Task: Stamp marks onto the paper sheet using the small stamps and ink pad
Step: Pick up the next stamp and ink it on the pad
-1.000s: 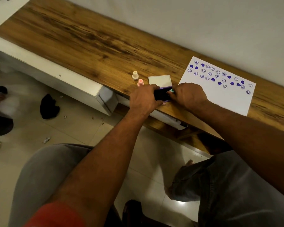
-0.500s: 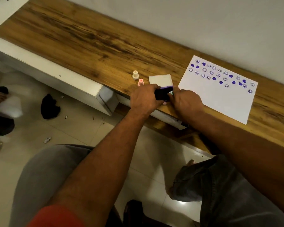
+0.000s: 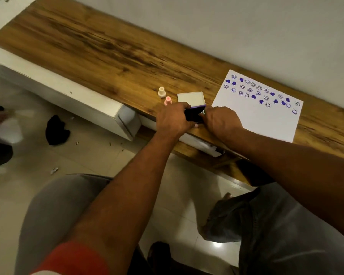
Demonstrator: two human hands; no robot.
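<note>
Wooden table (image 3: pixel 107 56) against a plain wall (image 3: pixel 226 26). Left hand (image 3: pixel 172 121) grips the ink pad (image 3: pixel 194 116) at the near edge, right hand (image 3: pixel 221 122) pinches a small stamp (image 3: pixel 203 111) on it, paper sheet (image 3: pixel 266 122) just beside. Stamp looks light and rigid, pinch its stem.

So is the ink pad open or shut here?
Open: the ink pad shows dark between the left hand and right hand, its pale lid swung back behind it.
</note>
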